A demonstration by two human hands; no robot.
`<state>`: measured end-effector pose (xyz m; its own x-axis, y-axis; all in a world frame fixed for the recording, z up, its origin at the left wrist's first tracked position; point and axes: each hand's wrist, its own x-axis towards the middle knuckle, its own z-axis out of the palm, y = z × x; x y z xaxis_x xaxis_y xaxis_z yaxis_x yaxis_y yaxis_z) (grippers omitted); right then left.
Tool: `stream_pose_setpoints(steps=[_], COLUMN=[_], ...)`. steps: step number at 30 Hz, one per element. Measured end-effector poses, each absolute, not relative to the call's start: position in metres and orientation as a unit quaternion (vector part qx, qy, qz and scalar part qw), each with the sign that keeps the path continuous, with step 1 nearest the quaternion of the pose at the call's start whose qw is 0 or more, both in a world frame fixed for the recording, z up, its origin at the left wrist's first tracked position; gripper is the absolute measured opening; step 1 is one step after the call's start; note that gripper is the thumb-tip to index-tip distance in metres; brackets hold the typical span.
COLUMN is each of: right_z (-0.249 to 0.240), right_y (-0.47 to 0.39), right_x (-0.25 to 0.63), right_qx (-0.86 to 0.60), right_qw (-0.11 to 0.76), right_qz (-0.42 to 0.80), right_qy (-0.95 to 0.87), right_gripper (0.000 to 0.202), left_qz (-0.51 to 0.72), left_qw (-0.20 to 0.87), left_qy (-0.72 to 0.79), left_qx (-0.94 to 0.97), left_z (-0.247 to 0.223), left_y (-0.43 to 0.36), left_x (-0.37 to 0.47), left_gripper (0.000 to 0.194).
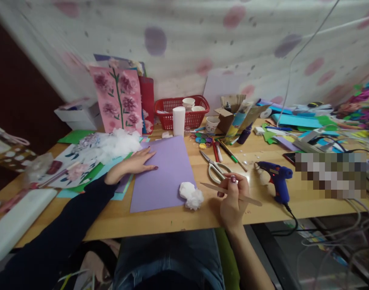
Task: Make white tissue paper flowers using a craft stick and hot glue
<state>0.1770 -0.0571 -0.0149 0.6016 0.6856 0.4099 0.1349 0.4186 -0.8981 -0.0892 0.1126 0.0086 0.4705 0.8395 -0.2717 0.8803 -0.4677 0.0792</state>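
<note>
On my head feed I count two bare hands at work over one table [160, 224]. The left hand [141, 162] lies flat, fingers spread, pressing the left side of one purple sheet [163, 171] and gripping nothing. The right hand [235, 198] pinches one stick [212, 187] between thumb and fingers, its tip pointing left, near two white tufts. These touch each other at the sheet's near right corner: the far tuft [187, 189] is compact, the near tuft [194, 200] looser.

Around that, I count one pair of scissors [215, 163] just beyond the right hand, which partly hides a handle, and one blue glue gun [279, 181] to its right, the cord [295, 217] dropping over the near edge. Far off stands one red basket [166, 119] with two cups [188, 102] visible inside; a third cup [212, 125] stands to its right, one white roll [178, 121] in front. One dark bottle [244, 134] leans farther right. Paint pots cluster beyond the sheet; I can't count them surely. One pink panel [120, 96] stands far left behind a heap of white fluff [119, 145], crowding the left hand's far side. A pixelated patch hides things at right.
</note>
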Motion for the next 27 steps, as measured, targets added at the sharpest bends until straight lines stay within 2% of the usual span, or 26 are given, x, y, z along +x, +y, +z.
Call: stream_pose_setpoints(steps=[3, 8, 16, 21, 24, 27], right_z=[-0.013, -0.008, -0.002, -0.001, 0.011, 0.030], right_y=[-0.057, -0.062, -0.072, -0.087, -0.105, -0.125], right_x=[0.177, 0.187, 0.206, 0.222, 0.237, 0.251], right_qx=[-0.498, -0.547, -0.614, -0.694, -0.727, -0.727], right_qw=[0.734, 0.694, 0.587, 0.533, 0.525, 0.529], right_qz=[0.206, 0.214, 0.188, 0.057, -0.012, -0.074], right_qy=[-0.413, -0.417, -0.492, -0.481, -0.442, -0.432], right_gripper=[0.025, 0.039, 0.036, 0.045, 0.051, 0.028], left_qz=[-0.103, -0.094, -0.066, -0.065, -0.028, -0.002], left_qw=[0.108, 0.090, 0.013, -0.070, -0.110, -0.143], left_qy=[0.514, 0.533, 0.514, 0.511, 0.493, 0.461], left_qx=[0.845, 0.836, 0.855, 0.854, 0.862, 0.876], left_z=[0.011, 0.011, 0.006, 0.000, -0.005, -0.009], left_y=[0.111, 0.098, 0.069, 0.058, 0.053, 0.050], left_x=[-0.087, -0.083, -0.076, -0.078, -0.084, -0.091], left_gripper=[0.082, 0.078, 0.076, 0.077, 0.071, 0.066])
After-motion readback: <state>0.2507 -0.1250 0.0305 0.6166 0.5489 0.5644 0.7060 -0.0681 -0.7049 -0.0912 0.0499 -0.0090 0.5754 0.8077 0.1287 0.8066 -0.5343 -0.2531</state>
